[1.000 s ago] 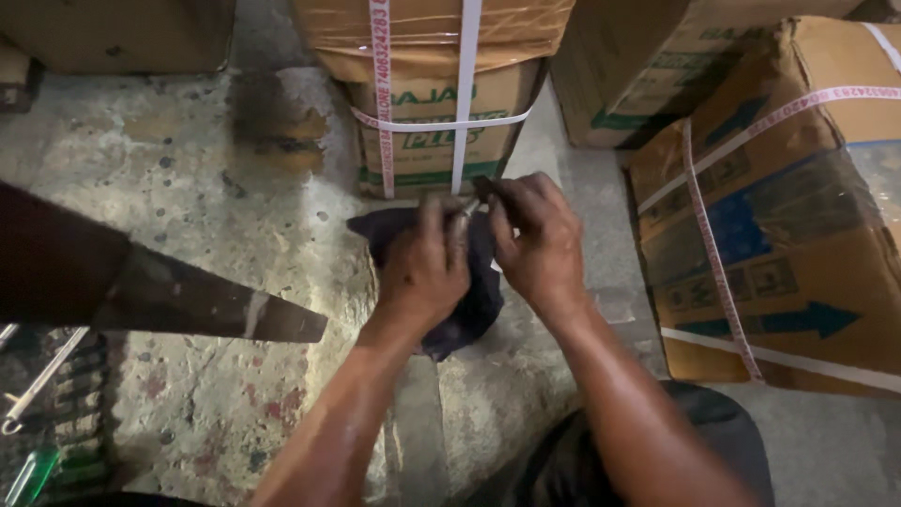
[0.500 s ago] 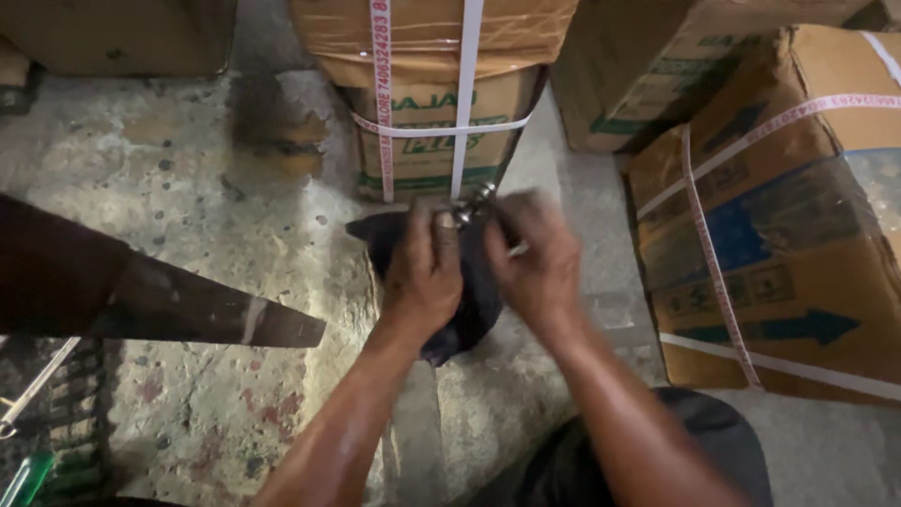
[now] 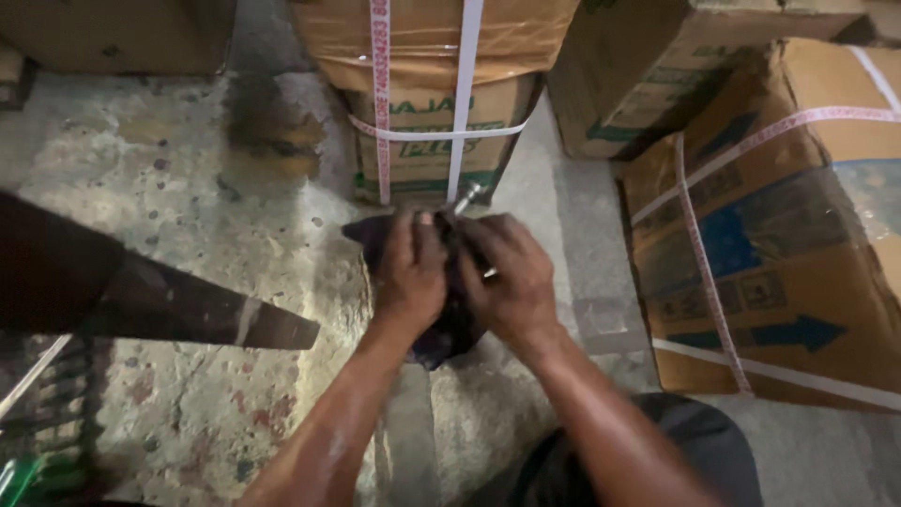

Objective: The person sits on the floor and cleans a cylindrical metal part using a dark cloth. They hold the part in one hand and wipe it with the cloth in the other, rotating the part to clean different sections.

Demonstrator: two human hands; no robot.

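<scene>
Dark cloth covers my knee (image 3: 657, 451) at the bottom edge of the view, and my two forearms run up from there over the floor (image 3: 188, 225), which is rough grey concrete, mottled and stained. My left hand (image 3: 411, 272) lies curled over a dark rag (image 3: 449, 324), fingers (image 3: 405, 230) bent down and pressing on its top edge. My right hand (image 3: 507, 277) is closed around the same rag from the other side, the two hands touching, thumbs close together. Between them, wrapped in the rag, sits a small metal part (image 3: 467, 197); only its shiny tip pokes out above my fingers, so I cannot tell its full shape. The rag hangs down below my palms, above the floor. To my left a long dark metal bar (image 3: 188, 310) slants across the floor, its tip well apart from my hands, and something green (image 3: 19, 474) shows in the bottom left corner. Just beyond my hands stands a cardboard box (image 3: 422, 141) bound with white and red-printed straps (image 3: 460, 103), a second box wrapped in clear film stacked on it. To my right a larger carton (image 3: 779, 244) with blue arrows and straps leans near my arm, more boxes behind it.
</scene>
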